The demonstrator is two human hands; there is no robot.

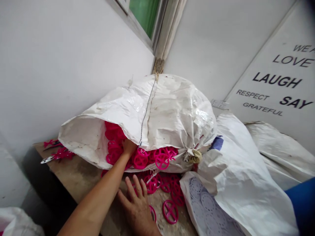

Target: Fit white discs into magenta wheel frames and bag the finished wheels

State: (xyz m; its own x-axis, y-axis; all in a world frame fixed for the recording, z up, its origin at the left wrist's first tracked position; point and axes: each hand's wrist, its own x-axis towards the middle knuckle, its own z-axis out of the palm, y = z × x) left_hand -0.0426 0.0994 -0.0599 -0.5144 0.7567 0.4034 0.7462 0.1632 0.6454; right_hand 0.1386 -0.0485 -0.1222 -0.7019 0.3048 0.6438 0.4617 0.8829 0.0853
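My left hand (129, 146) reaches into the torn side of a large white woven sack (179, 108). Its fingers are out of sight among the bright pink plastic wheel-shaped pieces (140, 159) inside, so whether they grip any is hidden. Below the sack's lower edge, my right hand (138, 205) lies palm down with fingers spread, close to loose pink pieces on the worn tabletop (71, 175). One pink ring with crossed spokes (170, 211) lies to the right of that hand. More pieces spill out under the sack.
On the right stands an open white sack (236, 154) with pale lilac lace-patterned discs (209, 206) at its mouth. Another white sack (283, 147) is behind it. Pink star-like pieces (62, 153) lie at the table's left corner. White walls and a window (145, 14) bound the back.
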